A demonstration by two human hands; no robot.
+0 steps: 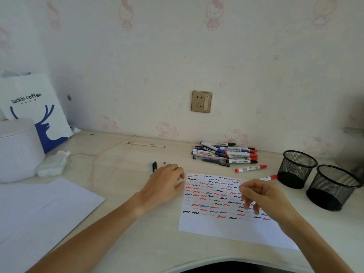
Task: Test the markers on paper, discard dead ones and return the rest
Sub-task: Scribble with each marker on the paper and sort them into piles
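Your right hand (pixel 264 200) hovers over the test paper (pixel 220 223) with its fingers loosely curled downward and its grip holding nothing. Your left hand (pixel 165 186) rests palm down on the table (pixel 137 243), fingers relaxed and nearly straight, their tips touching the paper's left edge; that grip is empty too.

The paper lies flat between your hands, covered in rows of short red, blue and black squiggles, with its near strip bare. Just past its far right corner lies a red-capped marker (pixel 268 177), partly hidden by your right hand, and a second red marker (pixel 250 168) lies alone a little farther back. Behind those, near the wall, sits the pile of markers (pixel 224 154), with blue, black and red caps mixed.

Two black mesh pen cups (pixel 299 168) stand side by side at the right, touching or nearly so. Just beyond your left hand lie a few small dark objects (pixel 153 166), too small to identify. More white sheets (pixel 39 209) lie at the left.
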